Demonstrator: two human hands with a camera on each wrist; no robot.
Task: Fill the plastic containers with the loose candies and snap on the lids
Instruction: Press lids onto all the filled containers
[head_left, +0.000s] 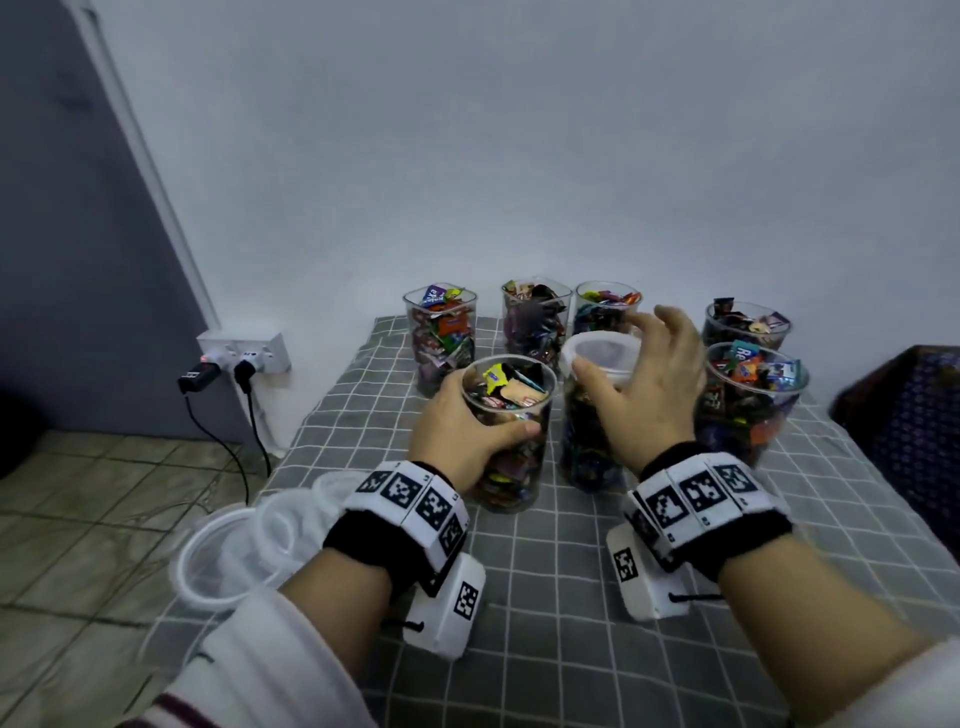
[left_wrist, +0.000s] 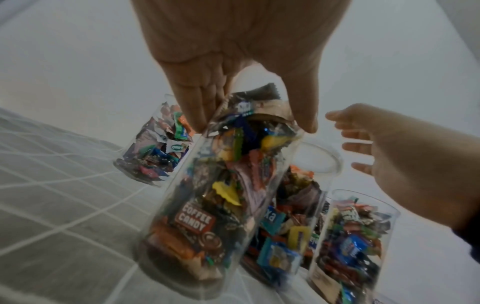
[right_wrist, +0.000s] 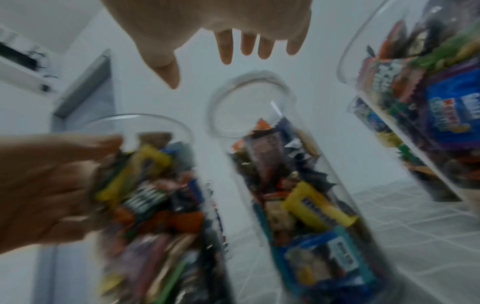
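My left hand (head_left: 483, 415) grips a tall clear container (head_left: 511, 457) packed with wrapped candies, thumb in front and fingers behind, just under its lidless rim. The left wrist view shows the same hold by the left hand (left_wrist: 253, 125) on the container (left_wrist: 207, 216), which stands on the cloth. Beside it on the right stands another candy-filled container (head_left: 592, 441) with a white lid (head_left: 602, 353) on top. My right hand (head_left: 618, 343) hovers over that lid with fingers spread. In the right wrist view the right hand (right_wrist: 218, 70) is clear of the lid (right_wrist: 249, 107).
Several more lidless, candy-filled containers stand behind and to the right (head_left: 441, 338) (head_left: 750, 400). Spare clear lids (head_left: 234, 551) lie at the left edge of the grey checked cloth (head_left: 571, 597). A wall socket with plugs (head_left: 244, 353) is on the left, a dark patterned object (head_left: 904, 415) on the right.
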